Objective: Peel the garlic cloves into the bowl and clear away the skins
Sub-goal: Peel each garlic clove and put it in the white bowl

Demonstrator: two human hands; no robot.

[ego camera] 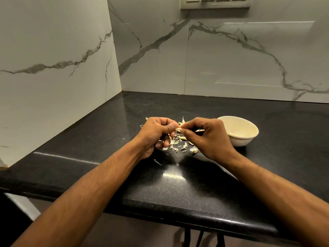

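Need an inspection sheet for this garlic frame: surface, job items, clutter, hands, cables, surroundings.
Surface: black speckled countertop, glossy, with a light glare patch near the front edge.
Job's things: garlic clove pinched between both hands; cream bowl upright to the right, something pale inside; peeled skins scattered beneath the hands.
Clutter: a few stray skin flecks nearer the front edge.
Hands: left hand grips the clove, fingers curled; right hand pinches its other end.
Cables: nothing seen.
Surroundings: white marble-veined walls forming a corner; switch plate at the top.
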